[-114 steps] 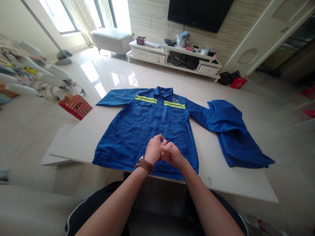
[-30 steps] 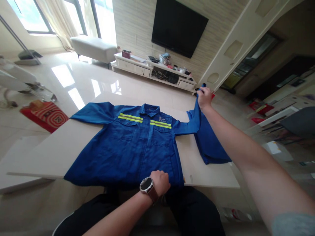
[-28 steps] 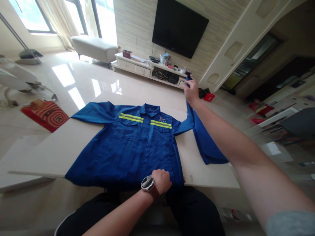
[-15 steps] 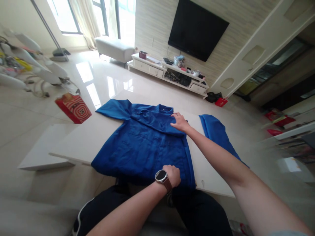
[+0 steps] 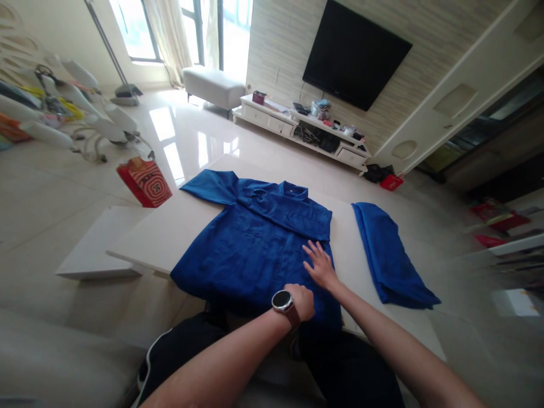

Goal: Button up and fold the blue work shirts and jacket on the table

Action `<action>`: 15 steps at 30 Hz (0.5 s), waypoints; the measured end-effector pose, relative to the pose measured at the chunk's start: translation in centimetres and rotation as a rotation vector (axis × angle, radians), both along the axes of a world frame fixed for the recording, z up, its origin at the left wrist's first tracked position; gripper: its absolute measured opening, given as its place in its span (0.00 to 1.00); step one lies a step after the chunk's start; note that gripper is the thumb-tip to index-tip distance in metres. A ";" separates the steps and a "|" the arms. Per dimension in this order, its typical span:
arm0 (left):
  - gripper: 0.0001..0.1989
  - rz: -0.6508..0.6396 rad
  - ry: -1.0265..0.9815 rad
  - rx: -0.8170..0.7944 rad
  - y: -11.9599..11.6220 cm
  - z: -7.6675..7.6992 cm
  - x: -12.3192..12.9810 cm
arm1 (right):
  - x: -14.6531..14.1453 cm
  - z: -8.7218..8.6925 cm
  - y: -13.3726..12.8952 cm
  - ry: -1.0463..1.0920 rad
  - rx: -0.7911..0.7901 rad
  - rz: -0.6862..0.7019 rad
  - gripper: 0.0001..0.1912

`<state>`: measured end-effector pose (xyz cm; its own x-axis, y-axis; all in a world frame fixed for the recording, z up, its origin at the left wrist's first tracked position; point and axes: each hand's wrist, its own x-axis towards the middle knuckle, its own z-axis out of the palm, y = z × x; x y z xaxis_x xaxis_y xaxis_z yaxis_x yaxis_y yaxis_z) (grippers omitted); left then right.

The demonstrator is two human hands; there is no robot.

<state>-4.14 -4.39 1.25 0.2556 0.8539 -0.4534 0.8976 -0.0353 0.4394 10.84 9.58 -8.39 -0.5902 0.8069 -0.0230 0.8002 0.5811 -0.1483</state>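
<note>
A blue long-sleeved work jacket (image 5: 238, 243) lies spread on a white table, collar at the far side. One sleeve is folded across its chest; the other (image 5: 210, 186) sticks out to the left. My left hand (image 5: 302, 302), with a watch (image 5: 283, 300) on its wrist, is closed on the jacket's lower front near the close edge; its fingertips are hidden. Over the jacket's right side, just beyond my left hand, my right hand (image 5: 321, 266) has its fingers spread and holds nothing. A folded blue garment (image 5: 386, 255) lies on the table to the right.
The white table (image 5: 144, 238) has its near edge by my knees. A red paper bag (image 5: 147, 184) is beyond its left side. Farther back stand a low TV cabinet (image 5: 272, 126), a grey bench (image 5: 215, 83) and a wall television (image 5: 357, 54).
My right hand has drawn back toward me from the folded sleeve near the collar, fingers now spread. My left hand stays on the jacket's lower front. The camera view has shifted slightly.
</note>
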 end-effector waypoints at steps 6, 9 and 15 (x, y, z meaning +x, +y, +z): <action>0.19 0.028 -0.020 0.065 0.3 -0.2 -2.7 | 2.9 -3.1 -8.3 -0.141 -0.091 0.103 0.33; 0.19 0.103 -0.045 0.056 1.9 -0.3 -5.7 | 6.0 -2.8 -9.7 -0.154 -0.077 0.119 0.33; 0.30 0.691 -0.306 0.124 6.1 -1.7 -16.0 | 10.2 -1.5 -9.9 -0.134 -0.056 0.080 0.27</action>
